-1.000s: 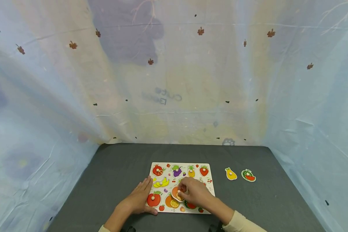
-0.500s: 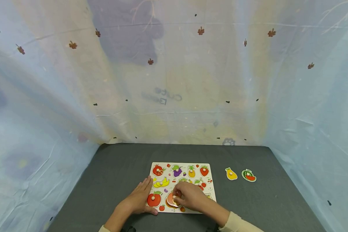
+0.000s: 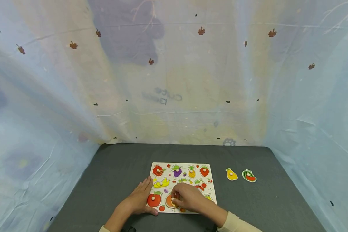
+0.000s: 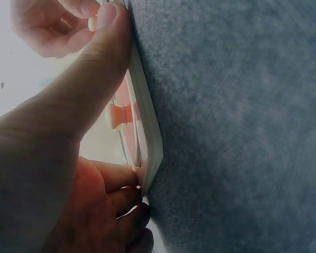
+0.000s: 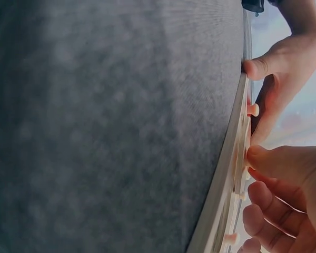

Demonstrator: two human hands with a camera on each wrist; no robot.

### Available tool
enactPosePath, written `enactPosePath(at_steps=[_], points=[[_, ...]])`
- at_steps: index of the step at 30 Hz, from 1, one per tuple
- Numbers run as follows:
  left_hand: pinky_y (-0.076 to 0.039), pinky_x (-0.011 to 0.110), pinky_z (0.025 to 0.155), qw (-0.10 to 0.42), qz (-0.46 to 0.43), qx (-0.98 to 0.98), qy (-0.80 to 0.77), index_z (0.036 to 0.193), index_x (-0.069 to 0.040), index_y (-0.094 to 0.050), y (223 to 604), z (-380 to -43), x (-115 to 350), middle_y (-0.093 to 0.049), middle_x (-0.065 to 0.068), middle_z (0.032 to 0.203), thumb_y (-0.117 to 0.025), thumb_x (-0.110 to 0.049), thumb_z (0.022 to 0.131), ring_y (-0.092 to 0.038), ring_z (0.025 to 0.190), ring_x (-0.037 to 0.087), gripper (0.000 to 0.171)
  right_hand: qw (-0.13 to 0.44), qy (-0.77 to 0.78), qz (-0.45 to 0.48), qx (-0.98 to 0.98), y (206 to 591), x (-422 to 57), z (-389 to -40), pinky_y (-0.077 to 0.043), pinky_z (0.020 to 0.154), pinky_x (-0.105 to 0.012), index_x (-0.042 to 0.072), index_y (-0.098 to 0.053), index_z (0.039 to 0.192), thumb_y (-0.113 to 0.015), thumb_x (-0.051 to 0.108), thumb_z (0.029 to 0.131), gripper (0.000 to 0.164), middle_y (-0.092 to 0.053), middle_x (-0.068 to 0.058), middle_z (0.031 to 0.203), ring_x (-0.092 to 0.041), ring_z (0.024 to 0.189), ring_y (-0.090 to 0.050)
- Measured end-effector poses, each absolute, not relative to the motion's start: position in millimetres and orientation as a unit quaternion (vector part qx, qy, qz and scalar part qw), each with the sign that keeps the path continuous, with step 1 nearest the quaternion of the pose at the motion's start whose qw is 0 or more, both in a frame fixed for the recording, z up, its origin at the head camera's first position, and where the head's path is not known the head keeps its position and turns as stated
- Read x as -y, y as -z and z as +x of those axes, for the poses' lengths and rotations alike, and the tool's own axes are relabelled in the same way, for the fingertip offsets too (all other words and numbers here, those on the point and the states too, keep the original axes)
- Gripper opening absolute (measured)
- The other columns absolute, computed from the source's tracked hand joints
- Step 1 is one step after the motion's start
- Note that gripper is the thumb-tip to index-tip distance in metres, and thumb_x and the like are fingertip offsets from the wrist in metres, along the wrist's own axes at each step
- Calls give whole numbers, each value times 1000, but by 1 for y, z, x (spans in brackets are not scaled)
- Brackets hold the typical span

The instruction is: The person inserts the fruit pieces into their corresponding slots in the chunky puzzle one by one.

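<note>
A white fruit puzzle board (image 3: 162, 164) lies on the dark table. My left hand (image 3: 137, 198) rests along its left edge, fingers extended and thumb at the front left corner. Over the front row, my right hand (image 3: 189, 197) pinches the small knob of an orange puzzle piece (image 3: 168, 201), which sits over the orange's place on the board. Thumb and index finger meet at the knob in the right wrist view, the other fingers (image 5: 274, 211) bent loosely. Beside it is the red apple piece (image 3: 154, 200), its knob (image 4: 114, 116) showing in the left wrist view.
Right of the board, a yellow pear piece (image 3: 231, 174) and a watermelon piece (image 3: 249, 176) lie on the grey-black table (image 3: 266, 199). Banana (image 3: 161, 183), grapes (image 3: 177, 171), pineapple (image 3: 191, 172) and strawberry (image 3: 204, 171) show on the board. A pale printed curtain (image 3: 179, 129) surrounds the table.
My right hand has moved left and down with the orange piece, from tilted above the board to lying level over the printed orange. My left hand has stayed put.
</note>
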State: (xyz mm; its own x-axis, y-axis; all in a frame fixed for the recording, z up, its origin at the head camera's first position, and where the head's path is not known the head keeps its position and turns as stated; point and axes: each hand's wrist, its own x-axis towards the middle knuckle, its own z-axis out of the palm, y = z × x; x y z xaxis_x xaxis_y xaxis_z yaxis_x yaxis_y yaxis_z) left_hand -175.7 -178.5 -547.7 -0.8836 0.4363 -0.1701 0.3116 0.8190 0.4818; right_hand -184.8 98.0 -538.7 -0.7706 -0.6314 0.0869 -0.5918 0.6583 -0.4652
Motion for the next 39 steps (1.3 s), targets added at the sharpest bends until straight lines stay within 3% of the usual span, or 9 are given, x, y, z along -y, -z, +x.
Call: enactPosePath(at_steps=[39], points=[[-19, 60, 131, 146, 186, -945, -225, 166, 9, -23, 546, -175, 177, -18, 27, 175, -97, -59, 69, -20, 163, 44, 139, 56, 233, -343, -908, 537, -103, -186, -42, 63, -18, 24, -71, 97, -84, 27, 95, 14, -54, 15, 82, 2, 72, -46]])
